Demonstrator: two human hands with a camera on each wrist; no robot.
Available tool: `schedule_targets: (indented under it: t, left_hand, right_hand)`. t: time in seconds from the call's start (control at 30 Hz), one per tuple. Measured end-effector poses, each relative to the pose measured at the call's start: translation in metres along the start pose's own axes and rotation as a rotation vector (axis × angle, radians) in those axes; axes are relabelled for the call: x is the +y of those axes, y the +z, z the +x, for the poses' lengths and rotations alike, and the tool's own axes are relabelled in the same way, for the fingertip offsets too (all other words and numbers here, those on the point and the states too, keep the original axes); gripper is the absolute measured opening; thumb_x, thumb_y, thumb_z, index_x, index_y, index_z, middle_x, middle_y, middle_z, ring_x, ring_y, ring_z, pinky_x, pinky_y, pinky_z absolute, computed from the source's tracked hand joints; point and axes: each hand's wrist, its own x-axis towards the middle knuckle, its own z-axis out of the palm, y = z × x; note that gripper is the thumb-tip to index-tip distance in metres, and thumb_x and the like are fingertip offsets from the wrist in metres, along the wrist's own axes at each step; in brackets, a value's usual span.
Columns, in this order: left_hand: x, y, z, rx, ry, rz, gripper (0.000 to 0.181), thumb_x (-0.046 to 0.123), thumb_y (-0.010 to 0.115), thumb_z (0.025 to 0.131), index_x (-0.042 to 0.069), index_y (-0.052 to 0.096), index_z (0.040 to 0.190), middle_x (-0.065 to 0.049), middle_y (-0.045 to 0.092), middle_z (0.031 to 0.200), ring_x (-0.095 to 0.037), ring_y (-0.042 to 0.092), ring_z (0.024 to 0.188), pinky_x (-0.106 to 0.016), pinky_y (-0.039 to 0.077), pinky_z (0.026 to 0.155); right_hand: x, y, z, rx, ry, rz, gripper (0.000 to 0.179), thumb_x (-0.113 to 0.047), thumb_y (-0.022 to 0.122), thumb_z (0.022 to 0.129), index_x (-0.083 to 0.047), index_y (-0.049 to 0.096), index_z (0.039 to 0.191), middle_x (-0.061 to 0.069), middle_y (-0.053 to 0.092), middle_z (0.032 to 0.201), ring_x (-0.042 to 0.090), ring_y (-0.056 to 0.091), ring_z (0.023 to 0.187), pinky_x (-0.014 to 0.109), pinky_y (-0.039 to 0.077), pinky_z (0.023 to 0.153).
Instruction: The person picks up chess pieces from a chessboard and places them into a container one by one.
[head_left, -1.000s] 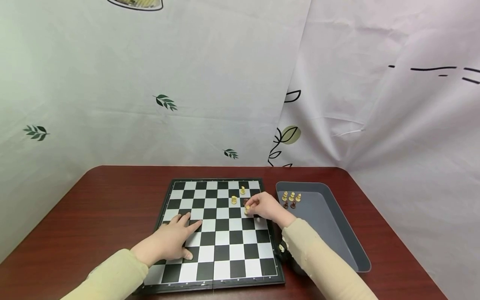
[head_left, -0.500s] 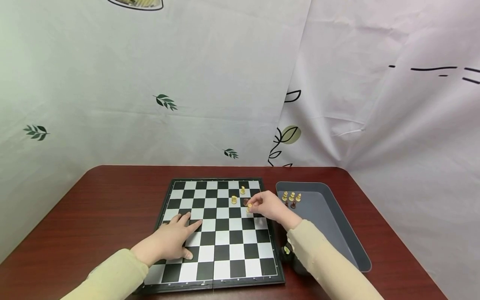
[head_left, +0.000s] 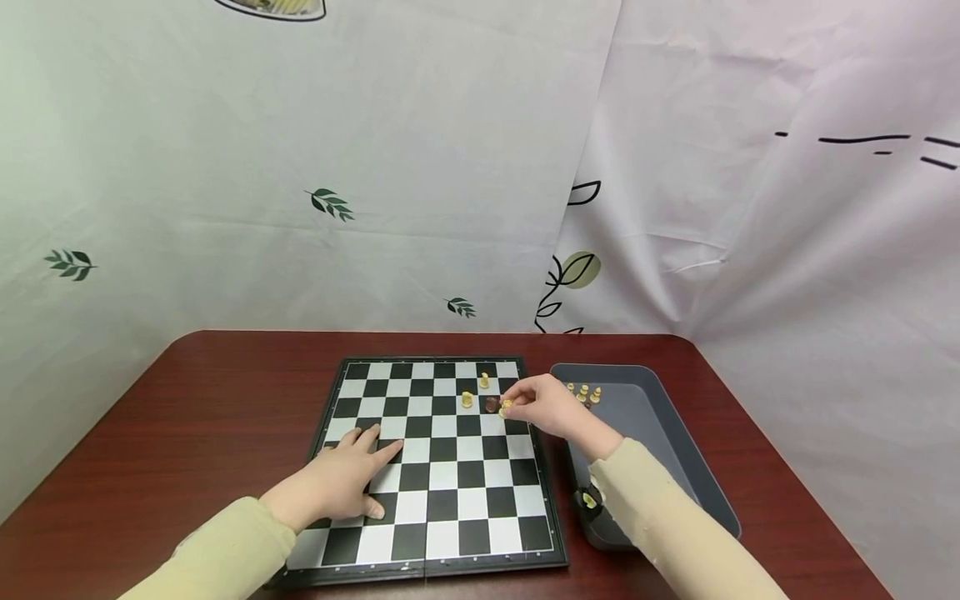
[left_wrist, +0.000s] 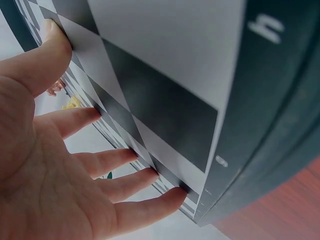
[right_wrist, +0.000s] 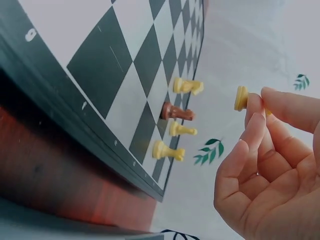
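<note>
My right hand [head_left: 551, 406] pinches a pale yellow chess piece [right_wrist: 241, 98] between thumb and fingers. Its round base shows in the right wrist view, while the fingers hide most of its upper part. It is held above the right side of the chessboard [head_left: 444, 472]. Close by on the squares stand a brown chess piece [right_wrist: 177, 111], a yellow knight [right_wrist: 187, 86], a small yellow pawn [right_wrist: 182, 129] and another yellow piece [right_wrist: 168, 150] near the board's edge. With fingers spread, my left hand [head_left: 341, 481] rests on the left part of the board.
A grey tray [head_left: 693, 454] lies right of the board, under my right forearm. Several yellow pieces [head_left: 582, 393] stand at its far left corner, with the hand partly covering that group. The dark red table [head_left: 187, 433] extends around both, and a patterned white cloth [head_left: 420, 167] hangs behind.
My right hand has moved a little right and away from me with the yellow piece, uncovering more of the brown piece. It now hides more of the tray's pieces. The left hand stays put.
</note>
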Motion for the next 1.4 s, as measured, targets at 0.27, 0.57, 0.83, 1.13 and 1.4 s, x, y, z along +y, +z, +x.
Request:
schedule_targets:
  t: [0.27, 0.57, 0.83, 1.13, 1.4]
  left_hand:
    - [0.000, 0.000, 0.000, -0.004, -0.007, 0.001, 0.086, 0.040, 0.081, 0.067, 0.010, 0.047, 0.140, -0.029, 0.035, 0.144, -0.052, 0.035, 0.128, -0.070, 0.037, 0.088]
    - [-0.001, 0.000, 0.001, -0.007, -0.006, 0.003, 0.086, 0.040, 0.081, 0.067, 0.010, 0.047, 0.140, -0.029, 0.034, 0.144, -0.052, 0.035, 0.128, -0.070, 0.037, 0.088]
    - [-0.001, -0.002, 0.001, 0.002, -0.002, 0.010, 0.085, 0.039, 0.081, 0.067, 0.009, 0.047, 0.139, -0.029, 0.035, 0.143, -0.052, 0.036, 0.127, -0.069, 0.038, 0.087]
    - [0.000, -0.002, 0.001, 0.006, 0.000, 0.003, 0.084, 0.038, 0.082, 0.067, 0.008, 0.048, 0.139, -0.030, 0.035, 0.143, -0.053, 0.036, 0.127, -0.069, 0.038, 0.087]
    - [0.001, 0.000, 0.001, 0.001, -0.004, 0.005, 0.085, 0.039, 0.081, 0.067, 0.009, 0.048, 0.139, -0.029, 0.035, 0.143, -0.053, 0.036, 0.127, -0.070, 0.038, 0.088]
  right_hand:
    - [0.006, -0.015, -0.011, 0.000, -0.048, 0.016, 0.018, -0.010, 0.069, 0.084, 0.000, 0.071, 0.099, 0.003, 0.063, 0.075, 0.012, 0.049, 0.065, 0.026, 0.040, 0.057]
    - [0.020, -0.037, -0.022, 0.020, -0.034, 0.026, 0.021, -0.017, 0.069, 0.086, -0.002, 0.070, 0.100, 0.004, 0.066, 0.080, 0.013, 0.056, 0.074, 0.028, 0.044, 0.066]
    - [0.034, -0.065, -0.032, 0.056, -0.038, 0.052, 0.025, -0.017, 0.067, 0.088, 0.001, 0.069, 0.105, 0.012, 0.069, 0.088, 0.018, 0.059, 0.075, 0.034, 0.046, 0.069]
    - [0.057, -0.083, -0.035, 0.116, 0.000, 0.022, 0.027, -0.017, 0.068, 0.087, 0.003, 0.068, 0.105, 0.006, 0.068, 0.085, 0.014, 0.057, 0.079, 0.030, 0.047, 0.070]
    - [0.076, -0.091, -0.036, 0.143, 0.049, 0.027, 0.031, -0.015, 0.065, 0.089, 0.008, 0.064, 0.109, 0.003, 0.067, 0.085, 0.011, 0.060, 0.079, 0.035, 0.050, 0.072]
